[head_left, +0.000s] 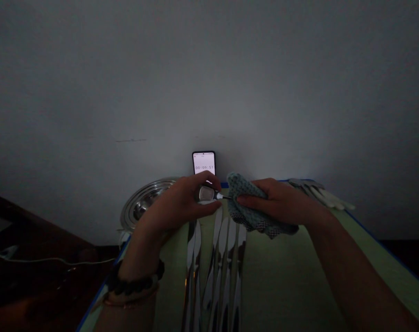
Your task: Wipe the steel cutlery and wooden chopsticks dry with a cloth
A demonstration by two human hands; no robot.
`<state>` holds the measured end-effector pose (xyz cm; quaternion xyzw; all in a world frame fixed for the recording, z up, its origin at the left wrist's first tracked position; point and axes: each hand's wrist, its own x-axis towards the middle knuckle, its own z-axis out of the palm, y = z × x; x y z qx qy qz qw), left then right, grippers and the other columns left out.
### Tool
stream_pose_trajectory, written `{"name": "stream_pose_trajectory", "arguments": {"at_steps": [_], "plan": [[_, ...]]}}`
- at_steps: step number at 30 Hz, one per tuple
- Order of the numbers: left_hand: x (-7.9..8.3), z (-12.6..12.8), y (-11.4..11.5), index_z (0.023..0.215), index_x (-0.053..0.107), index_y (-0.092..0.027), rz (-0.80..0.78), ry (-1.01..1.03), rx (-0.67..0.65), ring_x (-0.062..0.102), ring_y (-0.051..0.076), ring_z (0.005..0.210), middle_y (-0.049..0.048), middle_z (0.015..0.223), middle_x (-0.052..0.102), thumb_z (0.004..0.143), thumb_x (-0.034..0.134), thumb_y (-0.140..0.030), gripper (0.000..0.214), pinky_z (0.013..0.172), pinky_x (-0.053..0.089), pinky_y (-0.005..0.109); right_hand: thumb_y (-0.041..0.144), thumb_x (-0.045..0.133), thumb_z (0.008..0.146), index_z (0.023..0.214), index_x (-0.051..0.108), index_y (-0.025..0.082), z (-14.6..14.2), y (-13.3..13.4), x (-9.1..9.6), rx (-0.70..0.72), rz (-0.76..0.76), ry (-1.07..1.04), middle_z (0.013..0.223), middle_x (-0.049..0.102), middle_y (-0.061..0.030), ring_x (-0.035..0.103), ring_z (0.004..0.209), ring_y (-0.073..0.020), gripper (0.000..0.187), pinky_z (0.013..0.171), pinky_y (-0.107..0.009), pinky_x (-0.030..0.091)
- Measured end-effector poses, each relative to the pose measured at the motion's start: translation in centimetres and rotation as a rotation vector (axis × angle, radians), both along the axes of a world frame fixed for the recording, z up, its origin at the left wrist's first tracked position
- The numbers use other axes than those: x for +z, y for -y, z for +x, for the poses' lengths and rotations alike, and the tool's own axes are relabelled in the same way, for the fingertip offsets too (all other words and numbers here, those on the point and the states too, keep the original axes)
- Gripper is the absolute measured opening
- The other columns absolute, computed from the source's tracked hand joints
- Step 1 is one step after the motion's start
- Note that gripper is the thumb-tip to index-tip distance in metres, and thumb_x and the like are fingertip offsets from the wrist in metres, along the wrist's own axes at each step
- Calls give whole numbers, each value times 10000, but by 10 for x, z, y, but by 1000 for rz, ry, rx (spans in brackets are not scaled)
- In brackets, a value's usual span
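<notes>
My left hand [182, 200] is closed around the broad, shiny end of a metal spoon [206, 192], thumb below and fingers above. The spoon's thin neck runs rightward into a folded blue-green cloth [247, 203] with a checked edge. Gripping that cloth is my right hand [280, 200], its thumb pressed on top; the cloth hides the rest of the spoon. Both hands are raised over the table, close together. Below them several table knives [219, 272] lie side by side, blades pointing away from me.
Against the wall leans a phone [204, 161] with a running timer on its screen. Round stainless-steel dishes [131, 210] stand at the table's back left. More cutlery [320, 193] lies at the back right. The pale green table [285, 286] has blue edges. A white cable [67, 263] hangs left.
</notes>
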<state>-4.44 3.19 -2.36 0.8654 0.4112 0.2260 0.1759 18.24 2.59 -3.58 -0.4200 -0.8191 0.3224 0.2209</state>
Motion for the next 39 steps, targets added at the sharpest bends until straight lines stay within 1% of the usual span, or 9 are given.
{"name": "stream_pose_trajectory", "arguments": {"at_steps": [3,9,12,15,22,28,33,36,39], "plan": [[1,4,0,976,554,-194,-16,7,-37,559,126,713,-16,866,632,752,636,-242,244,654,423,244,440,470,855,797,596,162,-4,1,0,24,14,3,700,620,2,541,591,-103,311,521,-214,406],[1,-6,1,928,551,-206,4,1,33,527,110,632,-49,730,582,763,635,-300,207,587,400,222,475,452,860,840,610,164,8,-1,2,30,-56,-15,737,662,-18,592,615,-124,349,534,-226,428],[-2,-13,-1,929,560,-212,16,25,53,528,106,653,-41,788,597,769,634,-292,194,596,401,215,480,470,850,832,612,162,13,-2,2,-5,-81,-15,732,667,-19,597,609,-124,348,537,-227,440],[-4,-16,-4,952,562,-216,-3,47,41,533,107,674,-35,833,603,766,645,-312,225,606,408,212,480,482,843,839,614,159,14,-3,1,-25,-102,-17,736,669,-22,599,608,-125,347,531,-227,445],[-2,-14,-2,968,546,-214,-60,6,31,541,118,658,-35,816,602,735,680,-319,288,579,408,221,486,477,845,800,600,166,9,-3,-2,-52,-37,-25,693,649,-5,571,557,-105,347,497,-214,424],[-1,-11,-1,1012,548,-237,-86,-4,-10,569,128,682,-37,839,619,753,663,-327,297,602,430,228,487,479,844,788,593,164,7,-3,-2,-25,-45,-53,696,650,-9,583,574,-116,347,514,-222,433],[-3,-18,-2,1002,560,-228,-83,32,-7,583,127,733,-28,893,637,763,645,-282,260,642,440,220,464,511,835,797,605,168,13,-3,-2,-25,-99,-72,712,656,-5,584,579,-108,314,514,-211,440],[-2,-22,-2,982,571,-223,-56,39,12,560,112,683,-33,867,632,751,656,-286,255,614,428,210,452,513,837,811,604,169,17,-4,-3,-29,-137,-102,697,655,-2,576,551,-103,299,497,-210,439],[-2,-18,-1,967,569,-214,-48,25,14,549,110,656,-35,828,621,747,652,-281,245,585,420,206,456,498,846,801,603,169,15,-4,-3,-23,-107,-88,691,653,-2,573,554,-102,308,501,-208,434]]}}
